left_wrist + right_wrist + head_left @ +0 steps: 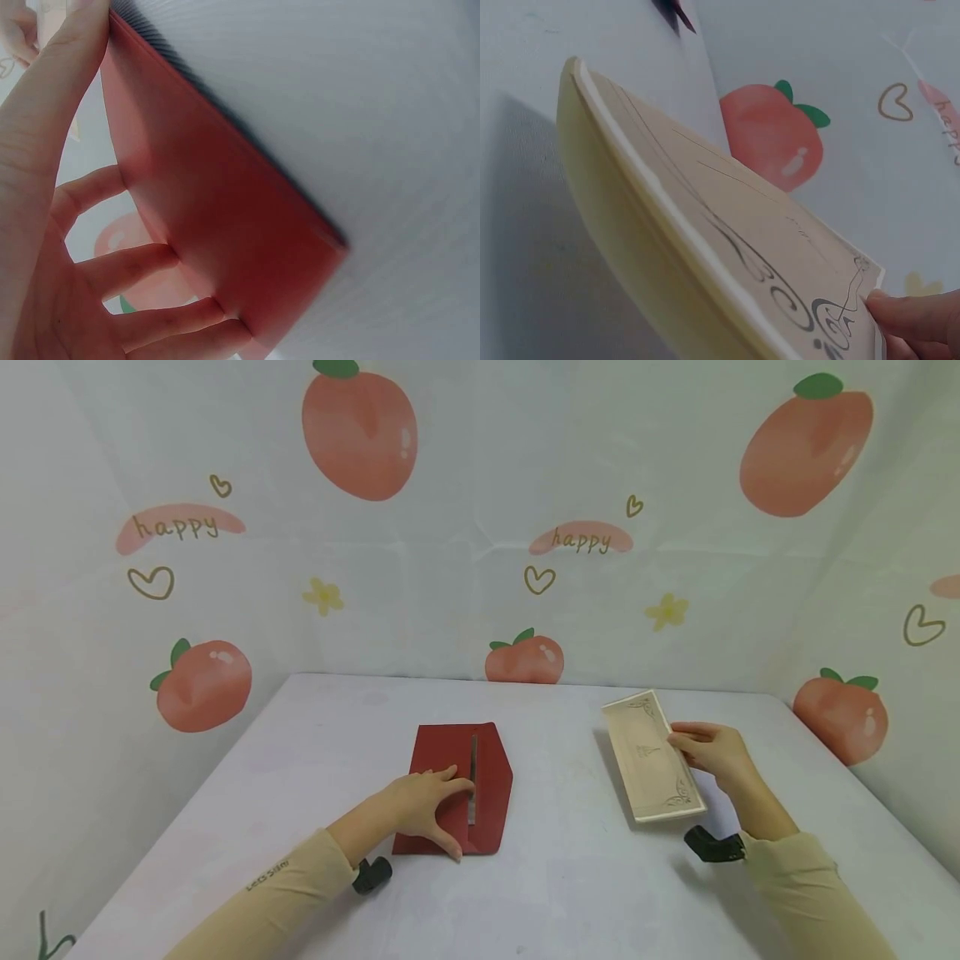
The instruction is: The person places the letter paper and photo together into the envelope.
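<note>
A red envelope (442, 752) lies on the table with its pointed flap to the right and a grey strip (473, 777) along the flap line. My left hand (427, 806) rests on it with fingers spread, the thumb at the near edge. In the left wrist view, several fingertips touch its red face. My right hand (716, 756) holds a cream card (648, 760) by its right edge, tilted above the table. Dark scrollwork decorates its corners, and a small emblem sits mid-face. The right wrist view shows a bowed, pale yellow leaf (607, 202) behind the printed face.
Under the card and my right wrist, a pale lavender patch (716, 806) shows. The white table (555, 893) meets a fabric backdrop (450, 577) printed with fruit, hearts and "happy". Black wrist cameras (372, 877) sit at both cuffs.
</note>
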